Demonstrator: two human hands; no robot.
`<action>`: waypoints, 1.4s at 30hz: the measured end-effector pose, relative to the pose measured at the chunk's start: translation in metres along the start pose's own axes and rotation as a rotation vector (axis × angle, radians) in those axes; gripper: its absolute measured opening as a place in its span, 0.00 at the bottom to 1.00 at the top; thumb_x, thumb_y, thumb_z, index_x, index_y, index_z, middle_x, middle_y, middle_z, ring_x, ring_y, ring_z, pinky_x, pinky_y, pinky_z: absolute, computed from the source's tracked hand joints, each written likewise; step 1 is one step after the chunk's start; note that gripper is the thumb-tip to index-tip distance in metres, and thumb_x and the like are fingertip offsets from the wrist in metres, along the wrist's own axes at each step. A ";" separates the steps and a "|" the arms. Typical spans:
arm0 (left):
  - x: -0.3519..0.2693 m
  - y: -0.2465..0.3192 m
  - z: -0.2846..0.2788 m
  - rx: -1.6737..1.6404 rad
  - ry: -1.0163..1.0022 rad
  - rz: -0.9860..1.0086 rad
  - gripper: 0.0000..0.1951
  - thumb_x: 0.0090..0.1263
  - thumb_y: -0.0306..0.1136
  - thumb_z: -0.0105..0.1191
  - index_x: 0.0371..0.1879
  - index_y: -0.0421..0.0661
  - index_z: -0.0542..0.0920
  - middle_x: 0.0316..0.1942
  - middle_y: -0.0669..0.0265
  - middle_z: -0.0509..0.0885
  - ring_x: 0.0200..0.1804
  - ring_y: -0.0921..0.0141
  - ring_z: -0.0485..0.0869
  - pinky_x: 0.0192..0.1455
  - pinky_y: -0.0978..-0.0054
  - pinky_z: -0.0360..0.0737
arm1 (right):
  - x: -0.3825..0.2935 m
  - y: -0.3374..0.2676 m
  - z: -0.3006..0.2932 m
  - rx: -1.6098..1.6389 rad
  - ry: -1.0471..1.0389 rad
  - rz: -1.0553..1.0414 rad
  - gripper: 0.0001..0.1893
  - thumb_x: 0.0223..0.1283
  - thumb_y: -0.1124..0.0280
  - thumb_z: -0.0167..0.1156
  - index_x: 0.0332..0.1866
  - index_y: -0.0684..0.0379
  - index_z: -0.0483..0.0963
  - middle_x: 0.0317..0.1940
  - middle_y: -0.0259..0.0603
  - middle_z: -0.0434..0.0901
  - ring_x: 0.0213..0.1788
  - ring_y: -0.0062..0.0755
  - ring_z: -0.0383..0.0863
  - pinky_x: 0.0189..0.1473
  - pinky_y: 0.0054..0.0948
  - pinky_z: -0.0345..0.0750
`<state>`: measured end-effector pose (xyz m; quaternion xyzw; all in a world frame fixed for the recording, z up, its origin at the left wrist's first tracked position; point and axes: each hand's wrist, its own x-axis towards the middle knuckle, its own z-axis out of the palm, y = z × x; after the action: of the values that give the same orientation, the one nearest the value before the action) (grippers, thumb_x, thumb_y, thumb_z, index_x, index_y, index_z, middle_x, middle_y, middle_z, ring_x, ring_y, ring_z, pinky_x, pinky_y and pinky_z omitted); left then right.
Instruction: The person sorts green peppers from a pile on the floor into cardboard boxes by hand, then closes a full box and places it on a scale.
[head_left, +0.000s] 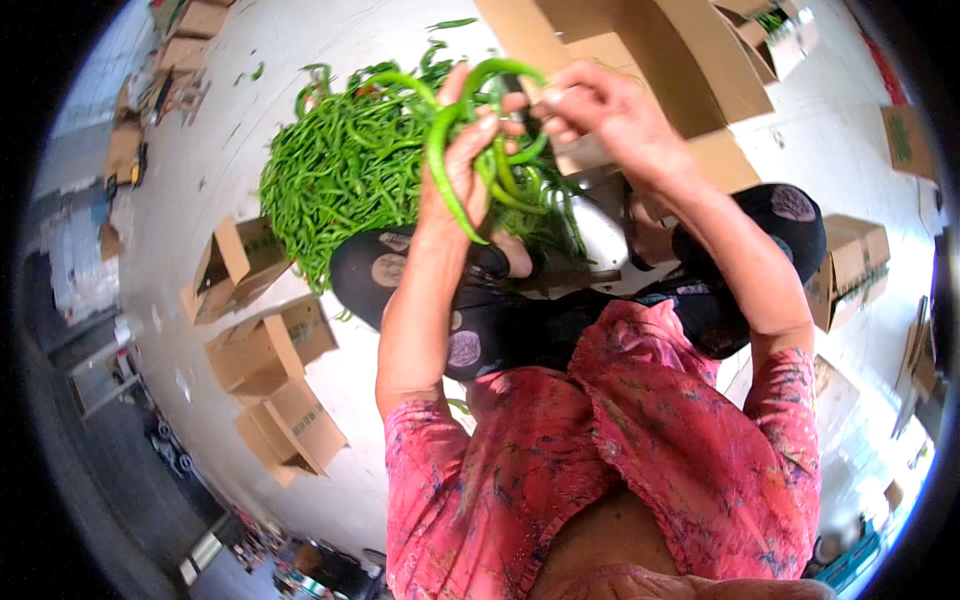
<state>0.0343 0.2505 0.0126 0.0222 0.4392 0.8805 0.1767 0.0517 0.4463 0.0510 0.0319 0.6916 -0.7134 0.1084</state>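
My left hand (469, 154) is closed around several long green chili peppers (442, 169), which curl out above and below the fingers. Just to its right, my right hand (592, 109) has thumb and fingers pinched together at the tip of a curved pepper; whether it grips that tip is not clear. Beneath and left of my hands lies a large heap of green chili peppers (345, 165) on the pale floor, with a few reddish ones among them. Beyond my right hand is a big open cardboard box (675, 60).
Open cardboard boxes (274, 341) stand on the floor at the left. Another cardboard box (855, 259) is beside my right knee. At the top right, a box (787, 45) holds green peppers. Both knees are bent close around the work area.
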 end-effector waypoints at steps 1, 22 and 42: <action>0.000 0.002 0.002 0.084 -0.024 0.006 0.38 0.67 0.26 0.57 0.75 0.44 0.53 0.51 0.46 0.82 0.40 0.68 0.84 0.42 0.74 0.84 | 0.000 -0.007 -0.009 0.002 0.019 -0.038 0.12 0.68 0.62 0.60 0.43 0.62 0.78 0.34 0.36 0.84 0.35 0.18 0.80 0.39 0.19 0.78; 0.001 0.011 -0.016 -0.337 -0.027 -0.055 0.21 0.76 0.40 0.50 0.62 0.41 0.73 0.42 0.59 0.83 0.38 0.67 0.79 0.44 0.68 0.80 | -0.008 -0.007 -0.020 -0.788 0.225 -0.661 0.21 0.59 0.65 0.65 0.56 0.61 0.73 0.53 0.48 0.79 0.56 0.49 0.78 0.61 0.40 0.73; 0.003 0.002 -0.001 -0.167 0.027 0.010 0.26 0.72 0.32 0.56 0.67 0.40 0.66 0.53 0.59 0.79 0.55 0.68 0.78 0.60 0.69 0.75 | -0.010 0.029 0.013 0.490 -0.291 0.192 0.22 0.63 0.74 0.60 0.61 0.65 0.67 0.45 0.45 0.81 0.44 0.32 0.82 0.50 0.31 0.79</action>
<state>0.0311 0.2496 0.0138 -0.0024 0.3664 0.9152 0.1677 0.0687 0.4335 0.0250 0.0195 0.4699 -0.8426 0.2624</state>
